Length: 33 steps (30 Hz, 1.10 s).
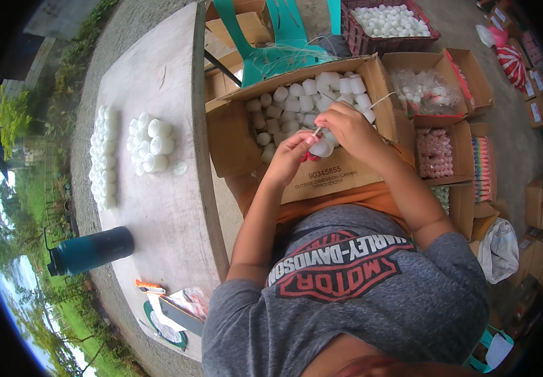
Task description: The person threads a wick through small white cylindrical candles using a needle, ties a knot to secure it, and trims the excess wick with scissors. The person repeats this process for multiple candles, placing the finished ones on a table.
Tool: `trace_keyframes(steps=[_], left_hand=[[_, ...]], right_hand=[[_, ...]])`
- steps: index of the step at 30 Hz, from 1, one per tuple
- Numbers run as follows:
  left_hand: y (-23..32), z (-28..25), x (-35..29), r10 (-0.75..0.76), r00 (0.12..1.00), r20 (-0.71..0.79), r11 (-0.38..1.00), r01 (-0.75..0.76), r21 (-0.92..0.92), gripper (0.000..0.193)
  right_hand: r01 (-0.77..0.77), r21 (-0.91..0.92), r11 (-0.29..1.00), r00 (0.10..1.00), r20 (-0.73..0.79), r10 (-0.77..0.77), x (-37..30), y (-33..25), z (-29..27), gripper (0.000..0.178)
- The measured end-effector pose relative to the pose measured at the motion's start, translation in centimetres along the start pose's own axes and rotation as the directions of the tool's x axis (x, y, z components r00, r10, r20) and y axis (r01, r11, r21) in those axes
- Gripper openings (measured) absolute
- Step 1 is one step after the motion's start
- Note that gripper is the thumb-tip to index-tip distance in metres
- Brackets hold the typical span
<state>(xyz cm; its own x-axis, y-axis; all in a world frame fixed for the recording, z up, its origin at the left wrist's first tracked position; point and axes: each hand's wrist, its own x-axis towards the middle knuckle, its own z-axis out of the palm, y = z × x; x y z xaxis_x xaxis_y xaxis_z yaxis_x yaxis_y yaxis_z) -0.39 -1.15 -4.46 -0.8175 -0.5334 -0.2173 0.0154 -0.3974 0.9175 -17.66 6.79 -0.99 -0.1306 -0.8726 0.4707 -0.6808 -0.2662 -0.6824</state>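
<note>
My left hand (290, 157) and my right hand (348, 127) come close together above an open cardboard box (227, 151) in my lap. Between their closed fingertips runs a thin whitish cord (317, 131), pinched by both hands. A pale strand (382, 100) sticks out beyond my right hand over the box's edge. Inside the box lie many small white cylinders (309, 87), whose exact kind I cannot tell. Just below the fingers are a rounded white piece (321, 149) and something small and red (309, 157), partly hidden.
On the pale table (177, 81) at left stand white cylinder rows (103, 157), a cylinder cluster (151, 143), a dark teal bottle (92, 250) and an orange cutter (150, 287). Beyond the box are a green chair (284, 60) and a crate (390, 43). Boxes (434, 151) line the right.
</note>
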Motion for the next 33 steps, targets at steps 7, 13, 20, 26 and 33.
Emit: trace_keyframes(steps=[7,13,20,26,33], left_hand=[[-0.5,0.2,0.2,0.062,0.975,-0.212,0.994,-0.079,-0.073,0.024],[-0.1,0.4,-0.3,0.021,0.996,-0.092,0.981,-0.003,0.194,0.016],[-0.4,-0.6,-0.2,-0.054,0.990,-0.131,0.997,0.062,0.054,0.011],[-1.2,-0.8,-0.2,-0.074,0.996,-0.046,0.997,0.073,-0.016,0.010],[-0.6,-0.2,-0.6,-0.081,0.996,0.023,0.995,0.080,0.066,0.009]], right_hand=[[0.113,-0.226,0.967,0.986,0.142,-0.082,-2.6,-0.6,1.8,0.008],[0.077,-0.366,0.927,0.994,-0.049,-0.101,-0.3,-1.2,0.2,0.006],[-0.103,-0.168,0.980,0.993,-0.072,0.092,-3.1,-2.0,2.0,0.014],[-0.270,0.106,0.957,0.959,0.115,0.258,-3.3,-0.9,1.4,0.012],[-0.126,0.203,0.971,0.969,0.234,0.076,-3.3,0.9,0.5,0.010]])
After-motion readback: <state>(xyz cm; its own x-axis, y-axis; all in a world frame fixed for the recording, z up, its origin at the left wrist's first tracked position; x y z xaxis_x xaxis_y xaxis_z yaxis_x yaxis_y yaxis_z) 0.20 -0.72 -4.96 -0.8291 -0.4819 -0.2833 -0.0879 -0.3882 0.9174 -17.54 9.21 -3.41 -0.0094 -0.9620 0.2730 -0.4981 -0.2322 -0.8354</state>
